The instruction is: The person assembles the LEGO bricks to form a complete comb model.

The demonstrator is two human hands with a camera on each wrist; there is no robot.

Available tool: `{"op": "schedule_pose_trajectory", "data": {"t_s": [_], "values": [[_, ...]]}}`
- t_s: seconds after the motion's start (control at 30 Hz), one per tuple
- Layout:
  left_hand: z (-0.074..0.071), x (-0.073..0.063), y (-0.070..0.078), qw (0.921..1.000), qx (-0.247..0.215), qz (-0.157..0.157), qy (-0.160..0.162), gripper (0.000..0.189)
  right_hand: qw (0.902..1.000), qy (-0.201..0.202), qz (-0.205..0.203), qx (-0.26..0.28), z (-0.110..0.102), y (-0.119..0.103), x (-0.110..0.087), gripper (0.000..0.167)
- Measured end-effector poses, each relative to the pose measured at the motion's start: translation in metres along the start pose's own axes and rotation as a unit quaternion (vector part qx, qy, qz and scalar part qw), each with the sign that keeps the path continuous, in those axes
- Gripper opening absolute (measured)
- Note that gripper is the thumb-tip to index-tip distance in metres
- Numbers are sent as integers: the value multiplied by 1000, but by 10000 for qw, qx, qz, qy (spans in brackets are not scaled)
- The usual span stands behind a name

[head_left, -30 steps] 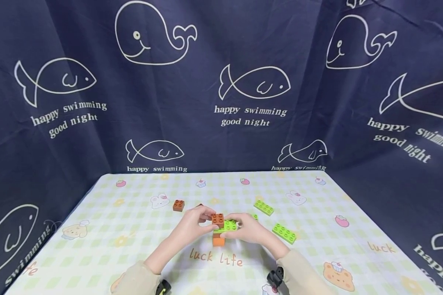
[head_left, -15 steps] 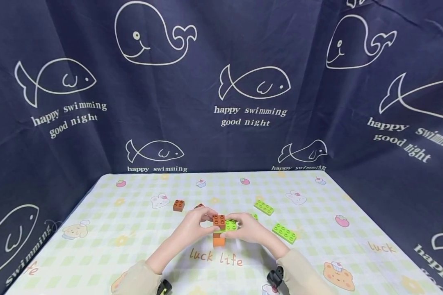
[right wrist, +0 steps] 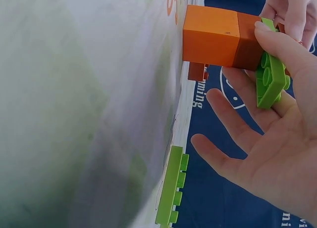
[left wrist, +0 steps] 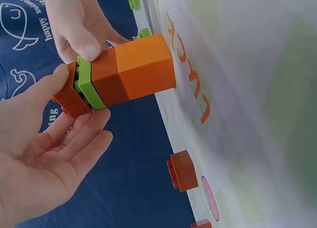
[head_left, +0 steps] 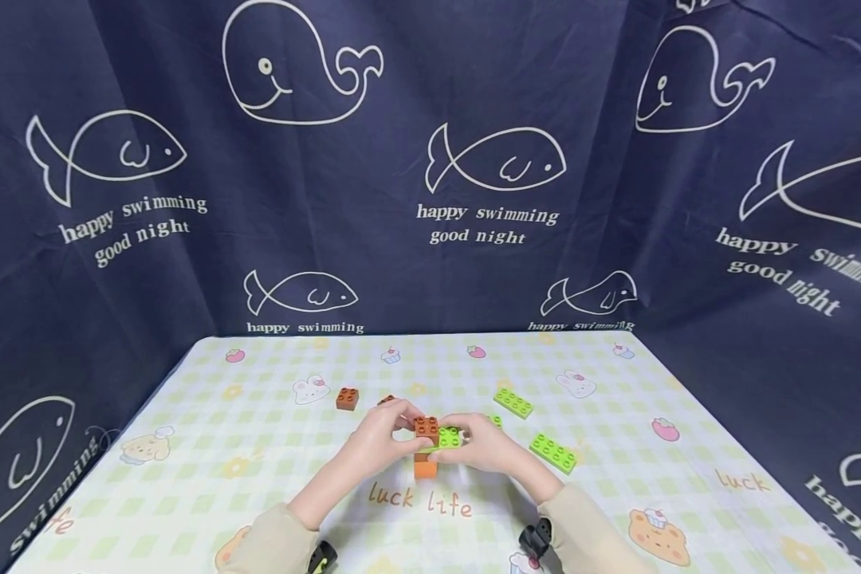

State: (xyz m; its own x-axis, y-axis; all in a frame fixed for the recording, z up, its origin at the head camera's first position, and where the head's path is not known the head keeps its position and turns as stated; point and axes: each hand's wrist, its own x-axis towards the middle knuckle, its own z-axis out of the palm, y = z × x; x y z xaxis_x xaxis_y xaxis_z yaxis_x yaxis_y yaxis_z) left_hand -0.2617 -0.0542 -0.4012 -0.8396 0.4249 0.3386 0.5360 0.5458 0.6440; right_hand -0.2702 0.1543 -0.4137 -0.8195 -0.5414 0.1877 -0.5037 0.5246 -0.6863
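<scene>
A small tower of toy building bricks stands on the table: an orange brick at the bottom, a brown brick above it, then a thin green brick that juts out to the right. My left hand pinches another brown brick between thumb and fingers at the top of the tower. Green studs show in a narrow gap under this brick in the left wrist view. With thumb and fingers, my right hand grips the green brick near its overhanging part; its other fingers are spread below.
A loose brown brick lies behind my left hand, and another brown brick is partly hidden by it. On the right are two flat green bricks, one farther back and one nearer. A further green piece peeks out behind my right hand.
My left hand has shifted slightly to the right with the brown brick, which now covers more of the green brick. The right hand has stayed in place.
</scene>
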Motion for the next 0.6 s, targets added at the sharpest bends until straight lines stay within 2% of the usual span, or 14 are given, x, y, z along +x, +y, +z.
{"op": "schedule_pose_trajectory", "data": {"t_s": [0.23, 0.6], "values": [[0, -1, -1, 9998, -198, 3, 80, 30, 10000, 12, 35, -12, 1, 0, 2, 41], [-1, -2, -1, 9997, -229, -91, -6, 26, 10000, -8, 44, 48, 1, 0, 1, 42]]}}
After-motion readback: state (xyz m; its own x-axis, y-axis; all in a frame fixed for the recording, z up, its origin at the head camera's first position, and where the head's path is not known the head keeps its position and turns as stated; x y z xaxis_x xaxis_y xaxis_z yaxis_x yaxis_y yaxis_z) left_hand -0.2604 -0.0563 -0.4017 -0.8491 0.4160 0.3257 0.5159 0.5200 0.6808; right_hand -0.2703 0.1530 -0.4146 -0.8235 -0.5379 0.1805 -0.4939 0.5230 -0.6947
